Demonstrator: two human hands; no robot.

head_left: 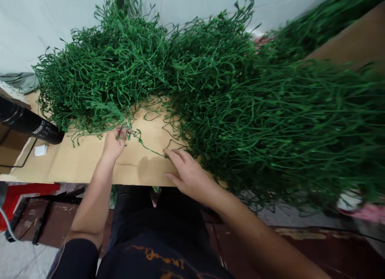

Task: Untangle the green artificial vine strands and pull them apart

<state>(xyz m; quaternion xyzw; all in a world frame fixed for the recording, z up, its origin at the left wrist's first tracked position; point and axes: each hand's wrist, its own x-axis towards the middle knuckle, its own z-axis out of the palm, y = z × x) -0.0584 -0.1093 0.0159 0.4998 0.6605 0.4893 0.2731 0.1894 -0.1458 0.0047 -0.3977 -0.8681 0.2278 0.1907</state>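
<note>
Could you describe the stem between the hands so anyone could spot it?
Start with the big heap of green stems near the wall, then the tan tabletop before it. One thin green stem runs from left hand to right hand. Unlike its tangled neighbours, it alone spans both.

The stems (135, 66) I hold look plastic, faintly glossy, rough in the mass; my board (81, 158) smooth matt cardboard; the flask (52, 132) satin metal; the wall (192, 2) smooth, glossy; my shirt (126, 239) matt cloth.
</note>
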